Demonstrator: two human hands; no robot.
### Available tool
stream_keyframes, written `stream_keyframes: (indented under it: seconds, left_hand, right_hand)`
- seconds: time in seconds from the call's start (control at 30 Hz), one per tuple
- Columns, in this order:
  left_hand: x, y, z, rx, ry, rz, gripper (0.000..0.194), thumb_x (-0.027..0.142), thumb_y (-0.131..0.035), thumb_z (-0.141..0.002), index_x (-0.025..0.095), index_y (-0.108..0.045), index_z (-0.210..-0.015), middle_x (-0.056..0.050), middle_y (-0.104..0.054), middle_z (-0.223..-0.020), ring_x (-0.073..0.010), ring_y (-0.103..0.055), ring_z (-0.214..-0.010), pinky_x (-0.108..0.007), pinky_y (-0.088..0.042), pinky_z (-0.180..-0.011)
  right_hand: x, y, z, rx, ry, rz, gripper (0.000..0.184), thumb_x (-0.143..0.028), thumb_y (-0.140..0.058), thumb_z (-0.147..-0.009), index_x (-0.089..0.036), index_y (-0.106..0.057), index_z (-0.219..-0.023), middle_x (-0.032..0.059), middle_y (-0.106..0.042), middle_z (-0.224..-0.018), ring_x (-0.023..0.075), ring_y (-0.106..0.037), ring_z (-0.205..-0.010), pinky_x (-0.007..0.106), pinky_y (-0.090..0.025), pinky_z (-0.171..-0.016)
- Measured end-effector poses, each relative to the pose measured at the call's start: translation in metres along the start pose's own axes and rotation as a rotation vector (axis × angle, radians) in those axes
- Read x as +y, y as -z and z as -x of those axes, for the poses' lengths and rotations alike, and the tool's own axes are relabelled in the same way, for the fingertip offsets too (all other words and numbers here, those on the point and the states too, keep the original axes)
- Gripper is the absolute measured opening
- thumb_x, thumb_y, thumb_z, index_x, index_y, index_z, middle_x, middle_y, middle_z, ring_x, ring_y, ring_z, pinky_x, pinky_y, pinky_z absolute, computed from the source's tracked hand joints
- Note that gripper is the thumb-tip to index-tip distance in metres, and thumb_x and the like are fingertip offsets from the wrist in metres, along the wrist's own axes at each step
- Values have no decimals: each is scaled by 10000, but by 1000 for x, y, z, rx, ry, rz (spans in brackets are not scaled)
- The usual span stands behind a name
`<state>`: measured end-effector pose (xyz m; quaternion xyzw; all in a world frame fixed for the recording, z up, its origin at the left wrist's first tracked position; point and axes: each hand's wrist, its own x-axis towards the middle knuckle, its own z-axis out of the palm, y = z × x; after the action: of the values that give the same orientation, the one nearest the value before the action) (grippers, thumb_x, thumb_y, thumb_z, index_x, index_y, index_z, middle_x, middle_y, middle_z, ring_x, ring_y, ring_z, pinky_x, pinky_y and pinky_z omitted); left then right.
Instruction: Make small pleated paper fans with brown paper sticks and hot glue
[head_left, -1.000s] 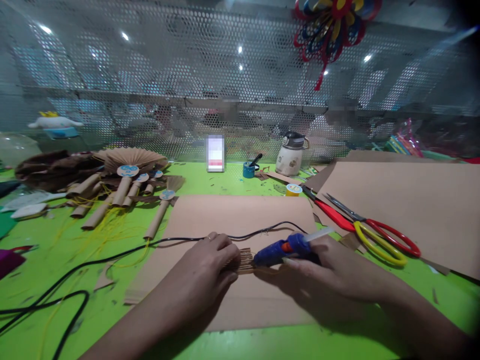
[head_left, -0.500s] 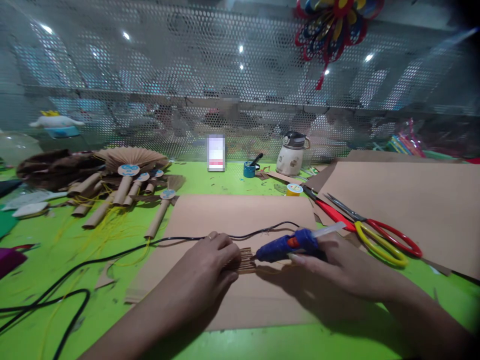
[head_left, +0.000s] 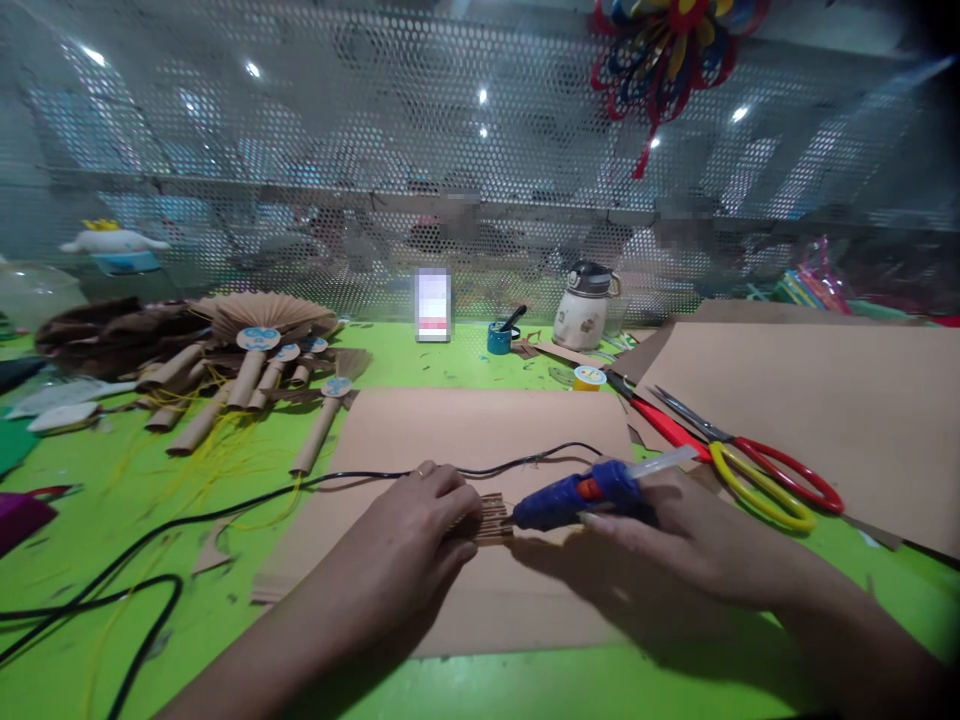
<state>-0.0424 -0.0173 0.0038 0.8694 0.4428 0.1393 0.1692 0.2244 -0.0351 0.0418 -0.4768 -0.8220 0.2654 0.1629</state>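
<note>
My left hand (head_left: 427, 530) closes around a small bundle of pleated brown paper (head_left: 495, 518), its folded edges showing past the fingertips. A blue hot glue gun (head_left: 559, 500) is in my right hand (head_left: 697, 530), with a clear glue stick poking out of its back end. The gun's nozzle points left and is at the right end of the pleats; whether it touches them I cannot tell. Under both hands lies a stack of brown paper sheets (head_left: 480, 425). A black cord (head_left: 360, 478) crosses the stack just beyond my hands.
Scissors (head_left: 731, 450) with red and yellow handles lie to the right, beside large brown sheets (head_left: 817, 400). Paper fans (head_left: 259, 345) with rolled handles and yellow strings are at the left. A spool (head_left: 589, 378), a teal pot (head_left: 499, 338), a bottle (head_left: 583, 310) and a phone (head_left: 433, 305) stand farther back.
The glue gun has shifted very slightly to the right, its nozzle staying by the right end of the pleated paper. My left hand has kept its place.
</note>
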Motion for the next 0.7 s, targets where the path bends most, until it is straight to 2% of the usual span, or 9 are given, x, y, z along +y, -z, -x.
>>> stream_keyframes:
  seconds: [0.37, 0.6, 0.7]
  left_hand:
    - [1, 2, -1, 6, 5, -13, 106, 168, -542, -874, 207, -556, -777, -30, -573, -932, -204, -490, -870, -324, -356, -712]
    - [0, -1, 0, 24, -1, -3, 121, 147, -525, -876, 210, -545, -775, -20, -565, -926, -192, -491, -859, -316, -343, -710]
    - [1, 1, 0, 5, 9, -6, 123, 147, -527, -874, 208, -540, -768, -21, -563, -919, -194, -485, -856, -316, -340, -706]
  right_hand:
    - [-1, -5, -5, -6, -29, -36, 284, -356, -487, -955, -175, -700, -905, 31, -717, -769, 175, -607, -668, 249, -425, -572]
    - [-2, -7, -6, -21, -42, -36, 214, -299, -517, -934, -179, -675, -853, 19, -705, -770, 159, -600, -672, 238, -423, -591]
    - [-2, -6, -6, -13, -50, -11, 252, -344, -508, -944, -176, -678, -865, 29, -706, -778, 173, -609, -691, 247, -427, -596]
